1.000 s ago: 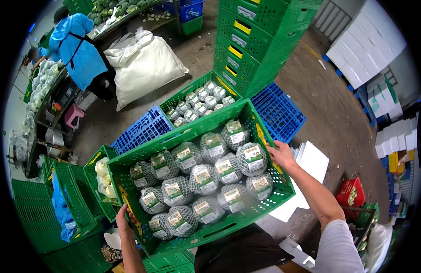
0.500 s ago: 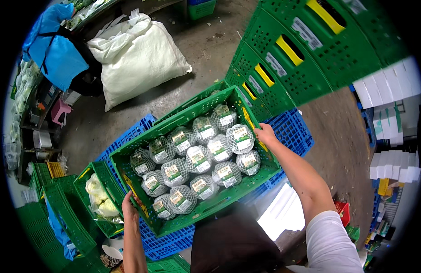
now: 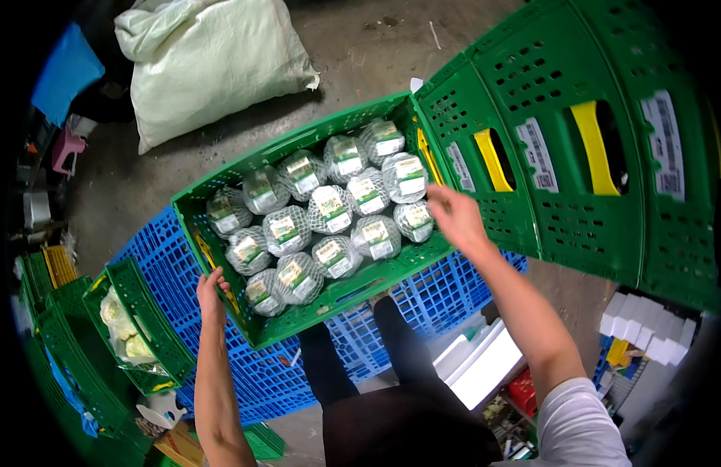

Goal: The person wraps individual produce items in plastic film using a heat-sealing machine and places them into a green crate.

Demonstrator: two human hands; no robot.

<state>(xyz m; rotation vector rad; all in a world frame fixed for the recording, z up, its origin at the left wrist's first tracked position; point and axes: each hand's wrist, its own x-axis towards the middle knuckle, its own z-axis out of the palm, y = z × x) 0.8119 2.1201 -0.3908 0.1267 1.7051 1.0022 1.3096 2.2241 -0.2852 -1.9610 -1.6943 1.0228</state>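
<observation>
A green plastic crate (image 3: 349, 289) with yellow end handles rests on a blue pallet (image 3: 162, 261). Several round pieces of produce in white foam nets (image 3: 329, 208), each with a label, fill it in rows. At the crate's left end, my left hand (image 3: 212, 286) has its fingers curled at the rim by the yellow handle. My right hand (image 3: 457, 220) is beside the right end, off the handle, with its fingers loosely apart and nothing in them.
A stack of green crates (image 3: 532, 156) with yellow handles rises close on the right. A large white sack (image 3: 216, 70) lies on the floor ahead. To the left stands a green crate (image 3: 162, 331) of bagged pale vegetables. White foam boxes (image 3: 648, 325) are at the far right.
The produce crate has come down beside the stack, covering the crate edge formerly visible behind it. My right hand has come away from its handle; the left stays at its end.
</observation>
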